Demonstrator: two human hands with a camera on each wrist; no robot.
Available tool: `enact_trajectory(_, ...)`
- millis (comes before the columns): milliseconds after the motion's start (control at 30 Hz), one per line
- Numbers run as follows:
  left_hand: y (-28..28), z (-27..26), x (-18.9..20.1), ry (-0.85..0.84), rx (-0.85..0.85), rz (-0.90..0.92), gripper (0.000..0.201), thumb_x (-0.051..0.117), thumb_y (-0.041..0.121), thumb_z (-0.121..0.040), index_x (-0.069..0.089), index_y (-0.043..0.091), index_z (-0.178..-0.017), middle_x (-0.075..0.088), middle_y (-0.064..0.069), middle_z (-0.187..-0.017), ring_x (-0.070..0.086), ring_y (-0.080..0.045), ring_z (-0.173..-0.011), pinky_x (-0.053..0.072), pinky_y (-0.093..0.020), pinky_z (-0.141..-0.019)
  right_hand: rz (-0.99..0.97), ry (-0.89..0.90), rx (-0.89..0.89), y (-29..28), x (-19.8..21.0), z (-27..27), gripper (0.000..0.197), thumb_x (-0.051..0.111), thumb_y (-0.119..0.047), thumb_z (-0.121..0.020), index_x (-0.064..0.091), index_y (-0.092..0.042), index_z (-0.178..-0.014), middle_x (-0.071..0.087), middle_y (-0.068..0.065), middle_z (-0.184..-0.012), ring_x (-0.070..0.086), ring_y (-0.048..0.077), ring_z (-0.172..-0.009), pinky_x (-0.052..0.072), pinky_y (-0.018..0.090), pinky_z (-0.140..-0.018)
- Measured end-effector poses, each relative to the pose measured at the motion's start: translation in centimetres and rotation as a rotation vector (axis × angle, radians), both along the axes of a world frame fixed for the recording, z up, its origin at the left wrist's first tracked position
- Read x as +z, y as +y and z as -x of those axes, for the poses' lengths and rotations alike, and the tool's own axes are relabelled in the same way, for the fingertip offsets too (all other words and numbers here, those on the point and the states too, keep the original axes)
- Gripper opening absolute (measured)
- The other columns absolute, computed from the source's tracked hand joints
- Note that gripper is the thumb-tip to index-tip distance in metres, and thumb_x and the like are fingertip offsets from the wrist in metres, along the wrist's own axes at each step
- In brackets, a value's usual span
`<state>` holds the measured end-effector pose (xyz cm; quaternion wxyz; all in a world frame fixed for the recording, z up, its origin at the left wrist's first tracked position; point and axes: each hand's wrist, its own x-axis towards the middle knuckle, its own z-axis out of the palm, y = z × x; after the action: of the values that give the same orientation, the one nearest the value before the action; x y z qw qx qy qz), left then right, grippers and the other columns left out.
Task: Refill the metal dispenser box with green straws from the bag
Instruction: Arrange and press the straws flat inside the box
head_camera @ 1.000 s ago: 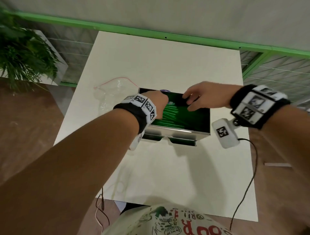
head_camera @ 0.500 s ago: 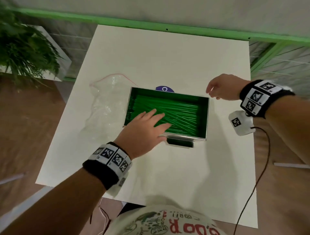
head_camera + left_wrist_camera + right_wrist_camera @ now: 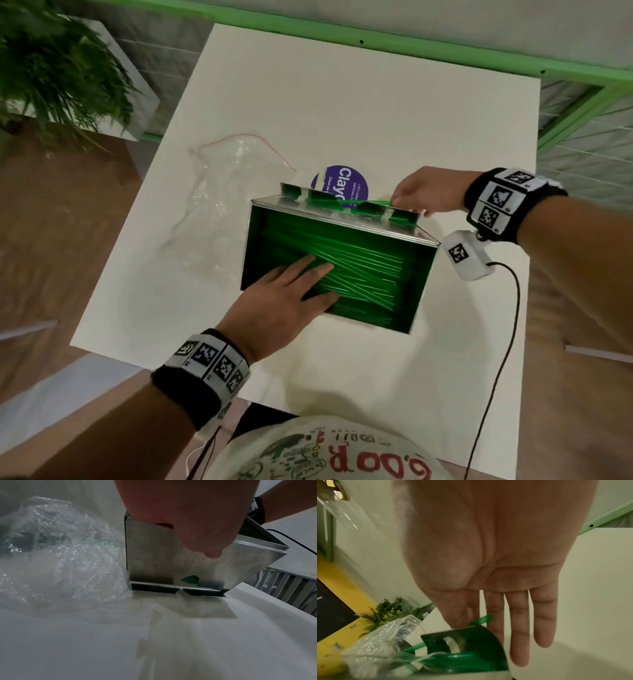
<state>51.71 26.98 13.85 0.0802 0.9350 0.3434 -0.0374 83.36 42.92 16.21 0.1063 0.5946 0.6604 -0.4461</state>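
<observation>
The open-topped metal dispenser box (image 3: 342, 228) stands mid-table, packed with green straws (image 3: 359, 267). My left hand (image 3: 318, 277) lies flat inside it, straight fingers pressing on the straws. A notched tray that reflects green runs along the box's far edge. At its right end my right hand (image 3: 404, 202) pinches one green straw (image 3: 366, 202) that lies along the tray. The right wrist view shows that straw (image 3: 482, 620) between thumb and forefinger, the other fingers straight. The clear bag (image 3: 219, 192) lies crumpled and flat left of the box. The left wrist view shows the box's side wall (image 3: 154, 561) beside the bag (image 3: 60, 561).
A round purple sticker (image 3: 346, 185) lies on the white table (image 3: 308, 85) just behind the box. A green rail (image 3: 445, 51) runs past the far edge. A potted plant (image 3: 51, 75) stands off the table at the far left. A black cable (image 3: 510, 308) hangs from my right wrist.
My right hand has moved from beside the box's far right corner onto its far edge and taken hold of a straw. The notched tray showed at the near side before; now at the far side.
</observation>
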Motion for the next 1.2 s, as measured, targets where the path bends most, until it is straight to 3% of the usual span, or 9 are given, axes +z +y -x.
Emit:
enact_trajectory(167, 1.0, -0.4, 0.6, -0.008, -0.002, -0.022, 0.031, 0.050, 0.038, -0.103, 0.058, 0.031, -0.133, 0.043, -0.009, -0.159, 0.040, -0.034, -0.147, 0.050, -0.050, -0.105, -0.141, -0.120, 0.059, 0.2, 0.6, -0.8, 0.016, 0.059, -0.023, -0.096, 0.069, -0.015, -0.087, 0.073, -0.001, -0.074, 0.065, 0.013, -0.071, 0.045, 0.027, -0.066)
enact_trajectory(367, 2.8, -1.3, 1.9, -0.032, 0.015, -0.037, 0.032, 0.047, 0.040, -0.104, 0.066, 0.026, -0.126, 0.053, -0.009, -0.151, 0.046, -0.031, -0.142, 0.050, -0.045, -0.105, -0.338, -0.365, 0.003, -0.8, 4.7, -6.2, 0.013, 0.058, -0.022, -0.097, 0.070, -0.016, -0.098, 0.069, 0.001, -0.085, 0.059, 0.025, -0.086, 0.040, 0.032, -0.076)
enact_trajectory(500, 4.9, -2.0, 2.7, -0.055, 0.041, 0.000, 0.043, 0.037, 0.044, -0.102, 0.067, 0.022, -0.123, 0.066, -0.005, -0.127, 0.061, -0.025, -0.116, 0.055, -0.039, -0.086, -0.414, -0.352, -0.139, -4.0, 10.0, -8.7, 0.010, 0.062, -0.021, -0.095, 0.070, -0.023, -0.091, 0.072, 0.002, -0.089, 0.062, 0.026, -0.085, 0.045, 0.036, -0.077)
enact_trajectory(633, 6.4, -2.5, 3.2, 0.070, 0.071, 0.070, 0.048, 0.036, 0.054, -0.097, 0.060, 0.022, -0.125, 0.064, 0.000, -0.117, 0.059, -0.020, -0.102, 0.058, -0.038, -0.073, -0.420, -0.236, -0.137, -8.7, 13.9, -5.7, 0.009, 0.066, -0.027, -0.092, 0.073, -0.029, -0.087, 0.071, -0.007, -0.085, 0.064, 0.020, -0.084, 0.051, 0.039, -0.081)
enact_trajectory(767, 6.7, -2.3, 2.8, 0.062, 0.085, 0.076, 0.048, 0.040, 0.055, -0.098, 0.062, 0.018, -0.119, 0.064, -0.002, -0.114, 0.058, -0.020, -0.102, 0.058, -0.041, -0.076, -0.419, -0.267, 0.026, -11.3, 11.5, 0.1, 0.019, 0.059, -0.023, -0.093, 0.076, -0.019, -0.086, 0.064, -0.004, -0.084, 0.057, 0.018, -0.080, 0.042, 0.029, -0.072)
enact_trajectory(900, 7.0, -1.5, 2.7, -0.029, 0.090, 0.054, 0.049, 0.049, 0.055, -0.097, 0.064, 0.013, -0.117, 0.060, -0.003, -0.107, 0.056, -0.021, -0.100, 0.057, -0.039, -0.078, -0.462, -0.301, 0.069, -10.2, 7.6, 4.2, 0.025, 0.051, -0.012, -0.089, 0.059, -0.003, -0.067, 0.058, 0.011, -0.071, 0.058, 0.030, -0.071, 0.053, 0.041, -0.067)
enact_trajectory(1067, 8.2, -1.3, 3.5, 0.038, 0.131, 0.122, 0.068, 0.055, 0.069, -0.085, 0.057, 0.011, -0.120, 0.047, -0.005, -0.109, 0.044, -0.020, -0.096, 0.054, -0.041, -0.083, -0.720, -0.322, 0.135, -11.3, 5.8, 9.4, 0.012, 0.057, -0.009, -0.080, 0.049, -0.009, -0.071, 0.053, 0.014, -0.077, 0.052, 0.033, -0.075, 0.039, 0.037, -0.060)
enact_trajectory(1133, 8.8, -2.0, 3.8, 0.131, 0.141, 0.157, 0.074, 0.054, 0.075, -0.081, 0.056, 0.012, -0.119, 0.047, -0.008, -0.113, 0.046, -0.024, -0.104, 0.054, -0.045, -0.086, -0.638, -0.261, 0.176, -12.0, 5.0, 11.2, 0.018, 0.050, -0.020, -0.089, 0.051, -0.011, -0.074, 0.051, 0.006, -0.073, 0.053, 0.032, -0.073, 0.046, 0.039, -0.063)
enact_trajectory(1200, 9.4, -2.6, 3.9, 0.167, 0.142, 0.153, 0.076, 0.053, 0.076, -0.078, 0.058, 0.012, -0.119, 0.050, -0.010, -0.114, 0.048, -0.027, -0.109, 0.054, -0.046, -0.087, -0.375, -0.188, 0.160, -11.7, 4.7, 12.3, 0.031, 0.039, -0.029, -0.099, 0.054, -0.010, -0.079, 0.051, 0.002, -0.072, 0.054, 0.030, -0.076, 0.050, 0.042, -0.071)
